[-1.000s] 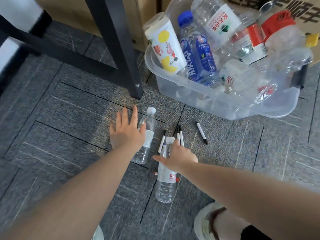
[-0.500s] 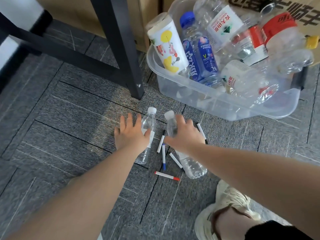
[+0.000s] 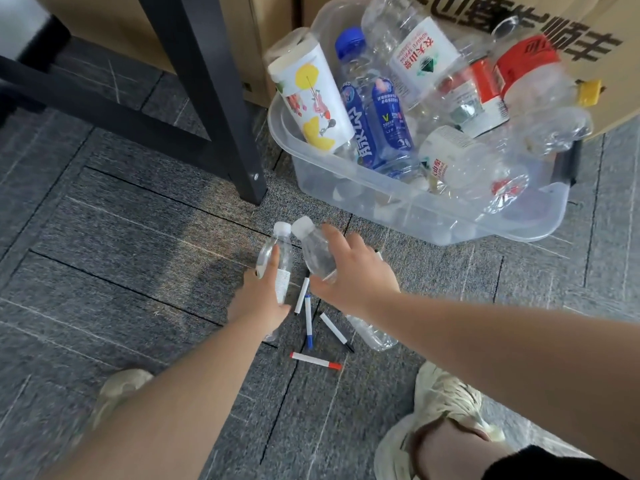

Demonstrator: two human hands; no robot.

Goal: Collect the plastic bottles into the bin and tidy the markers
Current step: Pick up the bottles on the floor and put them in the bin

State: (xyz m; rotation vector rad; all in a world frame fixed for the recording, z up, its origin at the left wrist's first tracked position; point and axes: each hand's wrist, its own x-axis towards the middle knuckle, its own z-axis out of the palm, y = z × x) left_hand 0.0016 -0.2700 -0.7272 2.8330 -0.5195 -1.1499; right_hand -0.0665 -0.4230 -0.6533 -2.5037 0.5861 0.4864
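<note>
Each hand's grip clamps a bottle: left hand (image 3: 261,296), right hand (image 3: 353,271). Carry both far-right, over the bin (image 3: 446,223), avoiding the markers (image 3: 308,320).

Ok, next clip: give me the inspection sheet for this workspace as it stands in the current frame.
Surface: grey carpet tiles, floor level.
Job's things: clear bin heaped with plastic bottles; left-hand bottle and right-hand bottle, both white-capped; red-capped marker, blue-capped marker and two black-tipped markers loose on the carpet.
Clutter: printed paper cup among the bottles in the bin.
Grippers: left hand closed on one bottle, right hand closed on the other.
Cables: nothing seen.
Surroundings: black table leg, cardboard boxes, the person's shoes.
</note>
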